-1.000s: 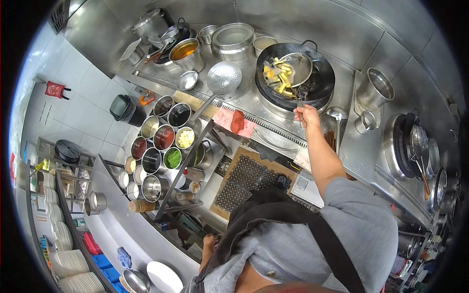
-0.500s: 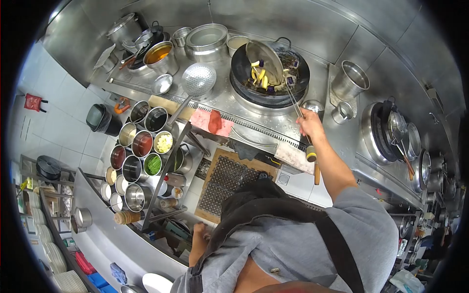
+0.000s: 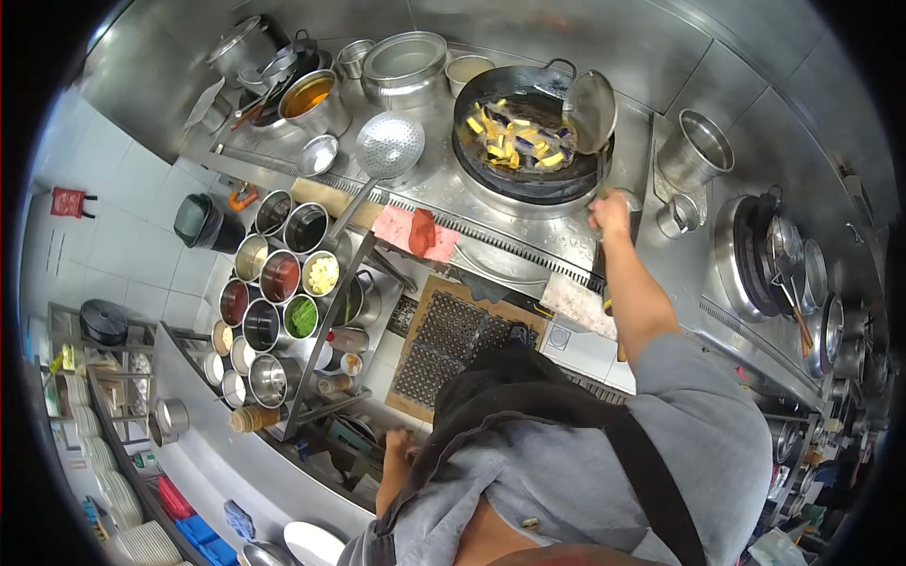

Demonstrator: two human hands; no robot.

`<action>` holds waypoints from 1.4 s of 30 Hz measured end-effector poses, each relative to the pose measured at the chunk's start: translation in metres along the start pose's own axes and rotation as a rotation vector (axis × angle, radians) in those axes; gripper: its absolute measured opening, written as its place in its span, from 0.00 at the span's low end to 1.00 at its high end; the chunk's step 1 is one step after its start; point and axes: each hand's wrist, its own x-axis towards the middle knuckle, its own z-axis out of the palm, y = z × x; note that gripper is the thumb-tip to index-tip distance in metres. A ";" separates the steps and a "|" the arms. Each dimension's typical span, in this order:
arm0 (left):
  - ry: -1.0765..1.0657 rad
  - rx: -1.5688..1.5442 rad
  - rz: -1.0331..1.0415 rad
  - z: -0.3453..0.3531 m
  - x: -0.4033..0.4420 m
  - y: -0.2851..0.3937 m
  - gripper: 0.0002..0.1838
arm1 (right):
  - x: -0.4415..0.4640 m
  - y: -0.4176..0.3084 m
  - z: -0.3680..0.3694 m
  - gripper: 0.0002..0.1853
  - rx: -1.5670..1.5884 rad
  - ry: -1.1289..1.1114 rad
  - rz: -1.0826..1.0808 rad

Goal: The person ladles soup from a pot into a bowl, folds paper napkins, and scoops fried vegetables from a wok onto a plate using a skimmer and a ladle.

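Note:
My right hand (image 3: pixel 613 208) is closed around the long handle of a wire-mesh skimmer (image 3: pixel 593 113). The skimmer's round head is tilted up against the right side of a black wok (image 3: pixel 481 174). Pieces of eggplant and yellow strips (image 3: pixel 519 146) lie in the oil inside the wok. Low beside my body, my left hand (image 3: pixel 400 445) hangs with its fingers curled, near the shelf under the counter; nothing shows in it. A small ladle bowl partly shows behind my right hand.
A large perforated ladle (image 3: pixel 390 146) rests left of the wok, by a pot of orange liquid (image 3: pixel 310 96) and a lidded pot (image 3: pixel 406 61). Several seasoning tins (image 3: pixel 280 275) stand at left. A second wok (image 3: pixel 741 250) sits at right. A pink cloth (image 3: pixel 401 226) lies on the counter edge.
The skimmer has moved right and turned upright from over the wok's middle to its right rim. The eggplant and yellow pieces now lie spread in the oil. My left hand stays low.

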 end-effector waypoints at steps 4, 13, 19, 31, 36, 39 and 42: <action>-0.069 -0.479 -0.319 0.003 -0.040 0.017 0.11 | 0.041 0.000 0.047 0.09 0.349 -0.239 0.139; -0.013 -0.798 -0.546 -0.048 -0.035 0.055 0.13 | 0.006 -0.014 0.036 0.06 0.671 -0.438 0.112; 0.050 -0.977 -0.579 -0.076 0.005 0.065 0.17 | -0.039 -0.027 -0.022 0.20 0.317 -0.453 -0.079; 0.057 -1.053 -0.605 -0.077 0.014 0.049 0.27 | -0.017 -0.007 -0.030 0.18 -0.073 -0.059 -0.012; 0.050 -0.950 -0.604 -0.069 -0.021 0.061 0.18 | -0.006 0.010 0.036 0.07 0.664 -0.278 0.153; 0.026 -0.865 -0.641 -0.070 -0.034 0.071 0.15 | -0.004 -0.011 0.062 0.05 0.744 -0.302 0.257; 0.008 -0.838 -0.653 -0.069 -0.043 0.076 0.15 | 0.002 -0.022 0.070 0.04 0.773 -0.360 0.216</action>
